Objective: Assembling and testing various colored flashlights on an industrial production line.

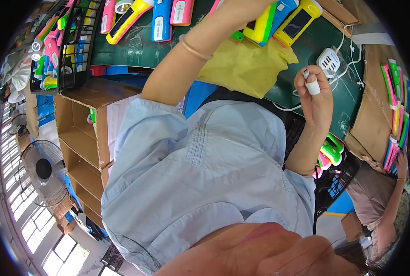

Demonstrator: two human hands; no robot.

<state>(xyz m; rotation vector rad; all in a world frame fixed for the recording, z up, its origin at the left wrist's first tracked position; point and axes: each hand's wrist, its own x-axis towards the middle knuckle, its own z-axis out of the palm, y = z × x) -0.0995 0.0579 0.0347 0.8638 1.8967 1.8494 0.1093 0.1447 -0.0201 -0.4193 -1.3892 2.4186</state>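
My left arm, with a pale bangle, reaches across a green work table [138,53]. My left hand [253,10] is at the top edge, over a yellow and green flashlight [261,26]; its fingers are hidden or cut off. Beside it lies a yellow flashlight with a dark panel [298,22]. My right hand [316,99] is raised near a white multi-port charger [328,63]. Thumb and fingers are closed on a small white plug [313,87] with a shiny metal tip. A yellow cloth [244,66] lies between my arms.
More flashlights, pink, blue and yellow [161,23], line the table's far side. A black basket [76,50] of flashlights stands at left, above cardboard shelves [83,142]. White cables [347,66] run by the charger. At right, another person's arm [393,202] touches stacked flashlights [400,115].
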